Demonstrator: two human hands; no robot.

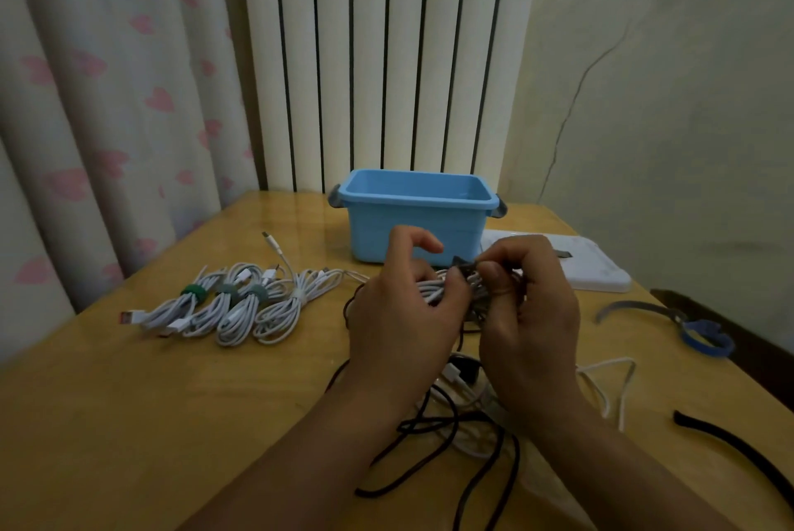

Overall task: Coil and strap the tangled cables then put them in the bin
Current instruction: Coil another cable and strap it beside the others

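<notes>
Left hand grips white coiled cable bundle lying left-right above wooden table, right hand pinches dark strap at its middle; open blue plastic bin just behind both hands.

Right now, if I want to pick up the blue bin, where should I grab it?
Probably by the two grey handles, one at each short end of the blue bin. Come in from the left and right sides with both hands; they stick out under the rim, so fingers can hook beneath them.
</notes>
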